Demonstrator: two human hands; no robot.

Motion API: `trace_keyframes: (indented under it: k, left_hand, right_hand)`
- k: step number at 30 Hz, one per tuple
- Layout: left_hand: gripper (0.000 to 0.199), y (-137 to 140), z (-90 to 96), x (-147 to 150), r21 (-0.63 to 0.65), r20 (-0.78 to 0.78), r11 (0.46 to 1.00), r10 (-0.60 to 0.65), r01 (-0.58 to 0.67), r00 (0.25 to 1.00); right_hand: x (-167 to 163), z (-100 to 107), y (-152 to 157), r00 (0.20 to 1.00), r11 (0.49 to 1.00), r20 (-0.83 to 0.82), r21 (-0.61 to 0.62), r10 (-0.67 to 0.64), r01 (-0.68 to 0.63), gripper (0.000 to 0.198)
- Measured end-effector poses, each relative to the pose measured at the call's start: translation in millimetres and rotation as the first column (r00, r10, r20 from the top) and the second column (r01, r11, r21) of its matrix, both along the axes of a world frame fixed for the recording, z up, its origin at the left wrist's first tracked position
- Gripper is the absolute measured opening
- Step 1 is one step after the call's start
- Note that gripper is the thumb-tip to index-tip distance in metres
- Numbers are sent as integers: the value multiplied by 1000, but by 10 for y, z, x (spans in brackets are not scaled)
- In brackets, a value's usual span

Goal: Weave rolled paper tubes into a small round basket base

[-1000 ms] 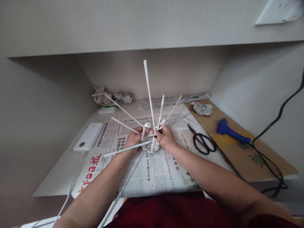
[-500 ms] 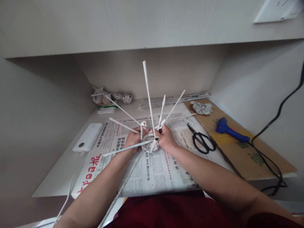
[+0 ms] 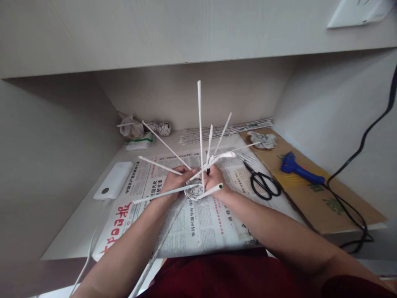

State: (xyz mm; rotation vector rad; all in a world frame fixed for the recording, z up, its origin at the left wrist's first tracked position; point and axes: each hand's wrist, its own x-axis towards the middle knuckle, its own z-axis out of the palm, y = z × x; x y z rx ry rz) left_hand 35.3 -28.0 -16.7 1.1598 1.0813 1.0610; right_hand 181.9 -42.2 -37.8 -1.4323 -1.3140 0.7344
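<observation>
A small round woven paper base (image 3: 194, 191) is held just above the newspaper (image 3: 198, 225), with several rolled paper tubes (image 3: 200, 111) sticking out of it in all directions. My left hand (image 3: 176, 179) grips its left side, fingers bent over the edge. On the far right side my right hand (image 3: 214, 179) is closed around the weave, its fingertips partly hidden. One thicker paper tube (image 3: 225, 155) crosses over the top between the hands and points right. Another tube (image 3: 211, 191) lies across the near edge, its open end by my right wrist.
Black scissors (image 3: 263, 182) and a blue glue gun (image 3: 300, 169) on cardboard (image 3: 328, 203) lie to the right. A bundle of paper tubes (image 3: 223, 132) rests along the back wall. A white power bank (image 3: 114, 180) sits left, and crumpled paper (image 3: 262, 140) lies back right.
The thicker tube that stood up near my left hand now lies over to the right. The near tube's open end has swung right. Both hands keep their hold.
</observation>
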Motion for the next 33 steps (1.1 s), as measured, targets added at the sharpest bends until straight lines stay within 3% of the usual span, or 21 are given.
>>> trace_keyframes:
  k: [10,17,21,29,33]
  left_hand:
    - [37,-8,30,-6,-141,79,990,-21,32,997]
    - [37,-24,100,33,-77,109,994,91,-83,990]
    - [39,-26,108,42,-101,167,993,76,-59,983]
    - [41,-17,84,40,-125,169,991,67,-46,983]
    - [42,1,40,33,-94,163,993,81,-66,983]
  right_hand:
    - [-22,50,-55,999,997,-19,65,50,-49,15]
    - [41,178,-38,989,999,-147,25,27,-23,20]
    - [60,183,-3,978,1000,-208,10,7,-5,20]
    - [22,120,11,920,997,-385,66,71,-49,19]
    - [61,228,37,843,998,-537,34,-19,44,29]
